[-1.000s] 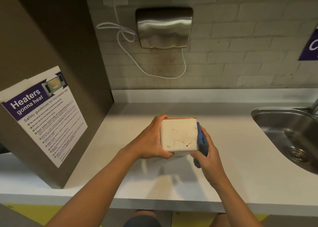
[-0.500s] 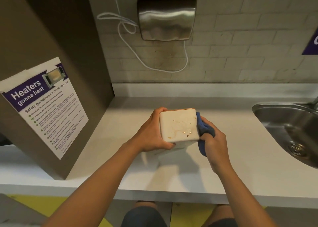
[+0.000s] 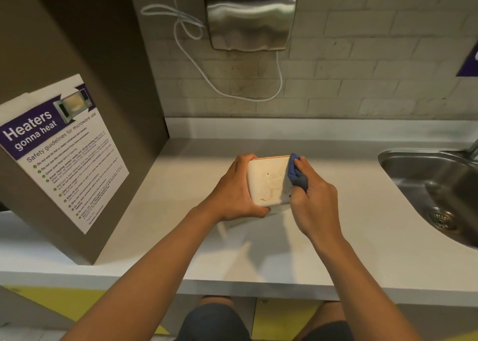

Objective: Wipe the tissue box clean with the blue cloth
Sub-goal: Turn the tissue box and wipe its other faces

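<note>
A cream tissue box [image 3: 267,180] with brown stains on its facing side is held up above the white counter [image 3: 181,211]. My left hand [image 3: 236,188] grips its left side, thumb under the lower edge. My right hand [image 3: 315,201] holds a bunched blue cloth [image 3: 297,172] pressed against the box's right edge. Most of the cloth is hidden inside my fingers.
A steel sink [image 3: 434,193] is set into the counter at the right. A brown cabinet side with a microwave safety poster [image 3: 62,149] stands at the left. A steel hand dryer [image 3: 249,15] with a white cable hangs on the tiled wall behind.
My right hand with the cloth has slid up along the box's right side toward its upper corner. The left hand keeps its grip on the box.
</note>
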The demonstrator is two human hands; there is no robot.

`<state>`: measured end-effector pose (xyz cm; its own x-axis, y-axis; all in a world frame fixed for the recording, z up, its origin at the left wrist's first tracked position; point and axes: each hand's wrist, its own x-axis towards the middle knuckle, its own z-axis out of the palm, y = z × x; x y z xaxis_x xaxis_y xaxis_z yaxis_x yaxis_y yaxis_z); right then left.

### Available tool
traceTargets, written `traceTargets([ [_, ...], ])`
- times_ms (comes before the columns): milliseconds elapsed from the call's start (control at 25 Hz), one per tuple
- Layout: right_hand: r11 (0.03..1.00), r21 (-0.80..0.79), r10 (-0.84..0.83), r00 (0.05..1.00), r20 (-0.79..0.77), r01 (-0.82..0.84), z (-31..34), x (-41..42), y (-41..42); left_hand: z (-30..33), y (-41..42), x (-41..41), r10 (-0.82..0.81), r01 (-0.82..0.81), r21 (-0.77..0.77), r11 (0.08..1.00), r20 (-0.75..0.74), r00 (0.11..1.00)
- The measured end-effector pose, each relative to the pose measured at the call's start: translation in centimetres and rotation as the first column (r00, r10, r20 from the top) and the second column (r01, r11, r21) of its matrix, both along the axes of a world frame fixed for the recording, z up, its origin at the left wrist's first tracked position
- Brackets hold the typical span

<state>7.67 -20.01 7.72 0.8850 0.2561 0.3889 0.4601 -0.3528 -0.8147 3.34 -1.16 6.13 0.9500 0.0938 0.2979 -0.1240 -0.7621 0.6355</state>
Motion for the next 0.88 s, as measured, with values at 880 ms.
traceTargets([
  [880,0.955,-0.292,0.048,0.949,0.311,0.048,-1.0,-3.1,2.5,-0.2,0.5,0.2,-0.026,0.026,-0.026,0.999,0.013,1.0],
])
